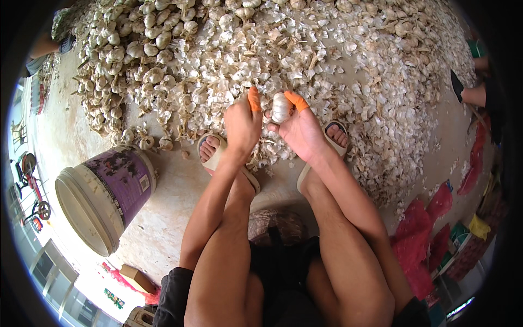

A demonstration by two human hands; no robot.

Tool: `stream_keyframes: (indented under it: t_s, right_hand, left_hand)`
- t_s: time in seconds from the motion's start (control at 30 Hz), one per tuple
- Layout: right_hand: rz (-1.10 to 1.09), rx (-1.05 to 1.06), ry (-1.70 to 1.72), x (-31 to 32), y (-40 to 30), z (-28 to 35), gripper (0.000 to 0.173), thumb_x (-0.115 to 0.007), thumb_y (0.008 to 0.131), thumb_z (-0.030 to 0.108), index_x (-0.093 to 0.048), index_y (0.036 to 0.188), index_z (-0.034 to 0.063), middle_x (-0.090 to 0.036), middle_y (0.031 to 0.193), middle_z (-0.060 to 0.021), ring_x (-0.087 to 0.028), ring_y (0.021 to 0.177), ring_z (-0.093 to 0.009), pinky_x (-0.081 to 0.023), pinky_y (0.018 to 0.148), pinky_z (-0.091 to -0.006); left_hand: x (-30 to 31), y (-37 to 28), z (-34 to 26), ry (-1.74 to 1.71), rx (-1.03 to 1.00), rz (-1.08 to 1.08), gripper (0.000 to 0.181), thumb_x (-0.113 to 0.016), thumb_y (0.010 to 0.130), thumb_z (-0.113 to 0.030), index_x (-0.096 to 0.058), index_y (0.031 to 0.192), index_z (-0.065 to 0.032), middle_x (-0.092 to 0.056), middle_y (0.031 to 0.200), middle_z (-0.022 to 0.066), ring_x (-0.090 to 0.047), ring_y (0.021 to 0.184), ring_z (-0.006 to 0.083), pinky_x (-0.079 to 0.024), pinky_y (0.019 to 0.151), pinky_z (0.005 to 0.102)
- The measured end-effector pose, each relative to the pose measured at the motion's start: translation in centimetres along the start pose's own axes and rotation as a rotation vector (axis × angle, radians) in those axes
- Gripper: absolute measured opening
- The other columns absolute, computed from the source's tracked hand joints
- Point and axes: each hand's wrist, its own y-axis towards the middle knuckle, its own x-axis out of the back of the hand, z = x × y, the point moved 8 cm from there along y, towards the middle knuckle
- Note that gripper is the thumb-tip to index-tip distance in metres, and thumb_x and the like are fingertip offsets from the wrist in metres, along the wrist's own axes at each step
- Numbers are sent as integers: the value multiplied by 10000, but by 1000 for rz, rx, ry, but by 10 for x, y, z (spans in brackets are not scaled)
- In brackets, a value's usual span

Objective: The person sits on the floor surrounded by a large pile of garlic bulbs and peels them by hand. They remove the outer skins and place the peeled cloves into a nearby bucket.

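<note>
My right hand (304,133) holds a whitish garlic bulb (281,108) between its thumb and fingers, above the floor between my feet. An orange finger cover (297,101) sits on that thumb. Just left of the bulb is my left hand (244,126), its fingers curled and its thumb pointing away from me under another orange cover (254,99). The back of the hand hides whether those fingers pinch anything. Beneath both hands lies a wide layer of loose garlic skins (229,77). Unpeeled garlic bulbs (135,49) are heaped at the far left.
A purple-labelled plastic bucket (126,175) stands left of my sandalled feet (210,149). Red mesh sacks (412,241) lie at right. Other people's legs (476,95) show at both rims. A red scooter (34,186) and a cardboard box (137,278) are farther left.
</note>
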Motion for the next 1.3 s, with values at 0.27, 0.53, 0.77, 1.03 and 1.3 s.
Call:
stream_keyframes:
  t_s: [0.27, 0.53, 0.77, 1.03, 1.3]
  right_hand:
    - [111, 98, -33, 7, -1, 8, 323, -530, 1044, 394, -589, 1162, 100, -599, 988, -12, -583, 938, -142, -485, 836, -336]
    - [64, 50, -58, 3, -2, -1, 265, -509, 1063, 363, -597, 1032, 115, -587, 948, 27, -548, 907, -96, -438, 862, -307]
    - [79, 9, -48, 3, -3, 2, 220, -558, 1034, 350, -598, 1058, 136, -608, 959, 15, -563, 866, -112, -427, 710, -319]
    - [4, 78, -71, 22, 4, 3, 319, -637, 992, 351, -606, 1151, 76, -626, 1059, -42, -583, 956, -138, -466, 799, -300]
    - [-10, 35, 77, 2, -4, 1, 430, -484, 1059, 463, -601, 1123, 54, -590, 964, -18, -564, 894, -136, -473, 875, -322]
  left_hand:
    - [2, -9, -36, 158, -309, 76, 628, -553, 940, -638, -606, 893, -14, -646, 767, 148, -626, 720, 326, -477, 731, 434]
    - [-4, -15, -44, 178, -459, -2, 580, -462, 1027, -330, -535, 524, -52, -587, 570, 170, -605, 554, 370, -482, 600, 470]
    - [-26, -8, 26, -476, 179, 166, 499, -420, 1099, -339, -620, 844, 40, -504, 588, 29, -458, 580, 112, -398, 540, 325]
    - [11, -4, -17, 55, -273, -33, 399, -621, 985, -365, -628, 1092, 19, -664, 1002, 188, -631, 944, 353, -490, 855, 397]
    - [-14, -15, -46, 329, -389, 144, 562, -513, 974, -600, -671, 1032, -63, -635, 641, 147, -652, 641, 347, -513, 748, 440]
